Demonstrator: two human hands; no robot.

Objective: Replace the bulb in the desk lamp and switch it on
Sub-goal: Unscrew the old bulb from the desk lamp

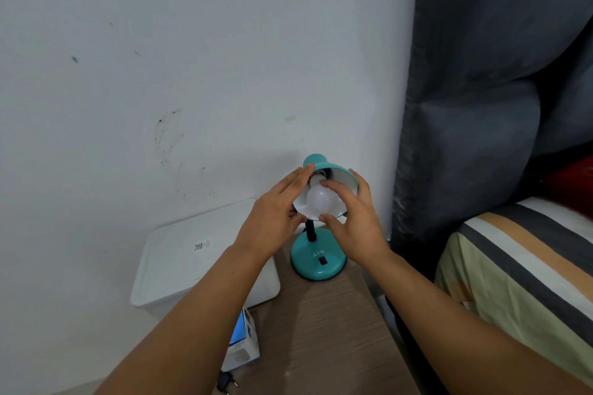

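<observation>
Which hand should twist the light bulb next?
The right hand, probably. Its fingers already curl round the white bulb inside the teal shade. The left hand lies flat against the shade's edge, steadying the lamp.

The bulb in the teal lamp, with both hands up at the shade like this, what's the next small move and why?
Probably twist the bulb with the right hand, whose fingers curl round it, while the left hand steadies the shade. The bulb sits at the socket and is unlit, and the plug lies loose on the table, so turning it seems safe.
</observation>
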